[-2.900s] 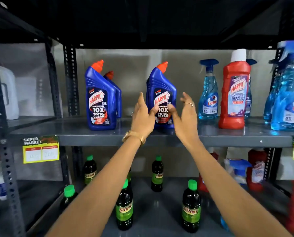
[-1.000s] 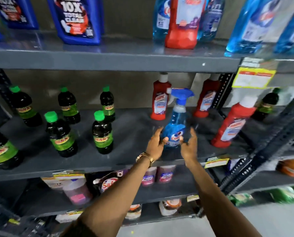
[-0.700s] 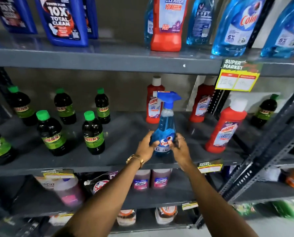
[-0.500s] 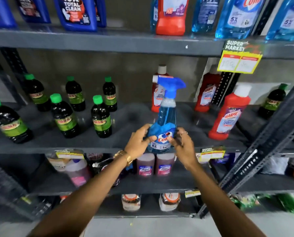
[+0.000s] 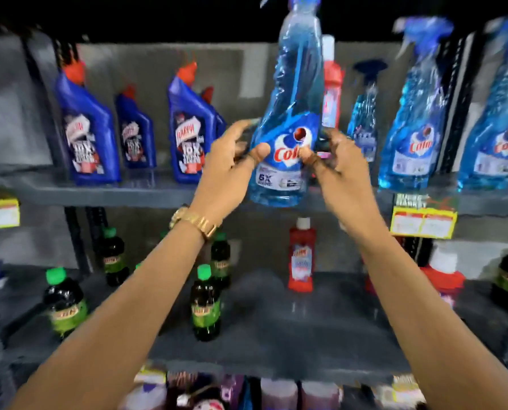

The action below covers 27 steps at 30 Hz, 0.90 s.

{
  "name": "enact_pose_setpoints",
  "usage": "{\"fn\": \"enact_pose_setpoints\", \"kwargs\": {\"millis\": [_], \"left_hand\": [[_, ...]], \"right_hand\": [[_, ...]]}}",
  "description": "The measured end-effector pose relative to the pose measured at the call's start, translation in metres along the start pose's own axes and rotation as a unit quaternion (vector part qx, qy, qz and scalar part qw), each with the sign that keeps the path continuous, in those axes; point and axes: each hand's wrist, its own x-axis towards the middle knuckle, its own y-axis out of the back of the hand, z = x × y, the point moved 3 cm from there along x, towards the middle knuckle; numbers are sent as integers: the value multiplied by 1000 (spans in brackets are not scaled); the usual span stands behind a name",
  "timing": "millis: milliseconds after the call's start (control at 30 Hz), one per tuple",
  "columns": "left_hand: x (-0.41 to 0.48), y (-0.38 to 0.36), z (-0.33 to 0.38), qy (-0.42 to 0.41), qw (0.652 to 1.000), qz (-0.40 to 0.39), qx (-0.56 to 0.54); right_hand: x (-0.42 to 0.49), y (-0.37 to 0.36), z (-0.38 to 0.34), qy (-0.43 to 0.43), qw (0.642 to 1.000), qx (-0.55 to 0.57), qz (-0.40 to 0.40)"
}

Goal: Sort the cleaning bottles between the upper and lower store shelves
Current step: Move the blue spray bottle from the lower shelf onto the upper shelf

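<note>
Both hands, left hand (image 5: 227, 170) and right hand (image 5: 337, 164), clasp the blue spray bottle (image 5: 288, 137) low on its body, held upright in front of the upper shelf (image 5: 113, 190). Best to keep it vertical and set it beside the matching spray bottles (image 5: 412, 119) right of the hands.

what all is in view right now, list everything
held spray bottle: 1, blue, lifted in front of upper shelf, between both hands
spray bottles: at least 3, blue, upper shelf, right
toilet cleaners: at least 3, dark blue with orange-red caps, upper shelf, left
red bottles: at least 3, white caps, one behind the held spray bottle, others on lower shelf
dark bottles: at least 5, green caps, lower shelf
price tags: 2, yellow, upper shelf edge
watch: 1, gold, left wrist
left hand: gripping held spray bottle
right hand: gripping held spray bottle
</note>
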Motion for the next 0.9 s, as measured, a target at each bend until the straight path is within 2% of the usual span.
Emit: {"fn": "enact_pose_setpoints", "kwargs": {"millis": [100,233,433,567,633,700,767,800,833,867,900], "left_hand": [[33,3,-17,6,1000,17,15],[54,3,-55,41,996,25,77],[74,-1,-90,101,982,21,156],[75,-2,-95,119,975,-7,187],[69,0,-93,83,968,0,237],[59,1,-80,-47,938,71,336],[56,-10,-65,-169,928,94,319],[57,-21,-58,-178,941,71,277],[62,-32,-54,-157,958,40,236],[69,-45,-51,-115,972,8,207],[76,-58,-49,-65,979,-19,191]], "right_hand": [[34,-17,6,8,1000,-29,8],[57,-42,31,-54,995,-80,-27],[81,-64,52,-72,979,-187,-38],[77,-61,45,-59,949,-298,-83],[73,-43,35,-21,945,-323,-54],[72,-14,24,32,950,-308,30],[84,17,25,58,938,-324,103],[95,29,32,37,942,-316,107],[107,37,41,-17,962,-258,85],[115,39,51,-86,983,-156,48],[118,37,60,-153,987,-48,14]]}}
